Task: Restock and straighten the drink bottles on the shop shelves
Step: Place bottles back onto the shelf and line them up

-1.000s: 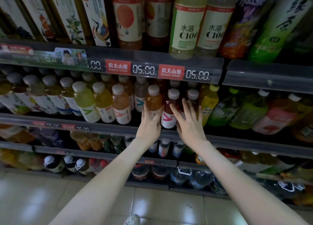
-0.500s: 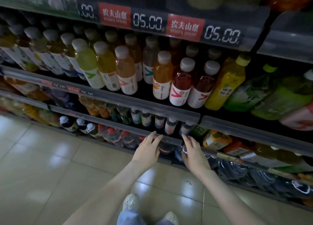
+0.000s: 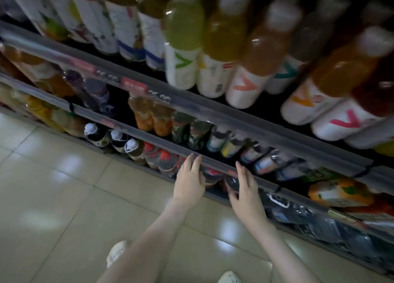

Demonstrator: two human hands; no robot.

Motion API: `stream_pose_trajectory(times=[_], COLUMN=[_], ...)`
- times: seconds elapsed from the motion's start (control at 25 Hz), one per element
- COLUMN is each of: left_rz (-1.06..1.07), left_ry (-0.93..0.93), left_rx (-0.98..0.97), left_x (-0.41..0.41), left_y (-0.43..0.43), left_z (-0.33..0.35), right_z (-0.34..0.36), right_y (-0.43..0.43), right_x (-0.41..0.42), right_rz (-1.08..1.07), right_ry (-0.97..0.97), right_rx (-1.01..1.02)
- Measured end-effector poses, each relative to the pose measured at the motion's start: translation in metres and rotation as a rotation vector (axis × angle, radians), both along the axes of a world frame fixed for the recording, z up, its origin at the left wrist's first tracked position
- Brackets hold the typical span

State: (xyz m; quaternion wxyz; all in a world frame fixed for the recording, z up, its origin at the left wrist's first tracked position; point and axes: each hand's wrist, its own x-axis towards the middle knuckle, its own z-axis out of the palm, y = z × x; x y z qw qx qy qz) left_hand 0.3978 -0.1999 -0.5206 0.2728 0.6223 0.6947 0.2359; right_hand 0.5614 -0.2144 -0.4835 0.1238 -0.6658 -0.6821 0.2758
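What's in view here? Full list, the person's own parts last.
V-label bottles: at least six, green, yellow, orange and red drinks with white labels, upper shelf, blurred.
orange bottles: two, orange, middle shelf.
white-capped bottles: three, dark, bottom shelf, left.
red-capped bottles: count unclear, red caps, bottom shelf beside the left hand.
shelf rails: two, grey, running diagonally.
floor: one, beige tiles, lower left.
shoes: two, white, bottom edge.
left hand: one, fingers straight, fingertips at the lower rail.
right hand: one, fingers straight over the lower rail, thumb by a dark bottle top.
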Motion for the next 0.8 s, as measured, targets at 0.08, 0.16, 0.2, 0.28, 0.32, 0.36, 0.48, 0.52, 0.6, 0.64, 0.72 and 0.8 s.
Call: stream_pose_trajectory(times=[0.08, 0.16, 0.2, 0.28, 0.32, 0.36, 0.48, 0.52, 0.6, 0.64, 0.72, 0.8], left_rz=[0.031, 0.022, 0.024, 0.033, 0.045, 0.062, 0.107, 0.097, 0.059, 0.032, -0.037, -0.124], left_ry=[-0.017, -0.011, 0.002, 0.028, 0.039, 0.049, 0.084, 0.106, 0.127, 0.121, 0.069, -0.016], left_rx=[0.062, 0.099, 0.112, 0.147, 0.162, 0.162, 0.189, 0.213, 0.232, 0.247, 0.279, 0.292], left_x=[-0.060, -0.127, -0.162, -0.217, -0.241, -0.260, -0.310, -0.323, -0.341, -0.343, -0.330, -0.307], left_y=[0.007, 0.020, 0.030, 0.050, 0.059, 0.068, 0.095, 0.104, 0.117, 0.120, 0.121, 0.119], left_z=[-0.021, -0.035, -0.042, -0.045, -0.047, -0.050, -0.062, -0.065, -0.073, -0.075, -0.076, -0.074], right_z=[-0.014, -0.028, -0.034, -0.042, -0.045, -0.049, -0.060, -0.064, -0.074, -0.080, -0.089, -0.094], right_y=[0.015, 0.034, 0.046, 0.068, 0.078, 0.086, 0.110, 0.119, 0.133, 0.137, 0.138, 0.130], right_x=[-0.071, -0.148, -0.187, -0.250, -0.276, -0.297, -0.342, -0.351, -0.359, -0.359, -0.349, -0.333], right_rz=[-0.023, -0.052, -0.064, -0.072, -0.058, -0.039, 0.014, 0.008, -0.042, -0.059, -0.059, -0.056], right_ry=[0.049, 0.103, 0.124, 0.148, 0.133, 0.098, -0.040, -0.088, -0.189, -0.240, -0.325, -0.374], right_rx=[0.007, 0.046, 0.078, 0.155, 0.205, 0.258, 0.421, 0.462, 0.487, 0.485, 0.492, 0.520])
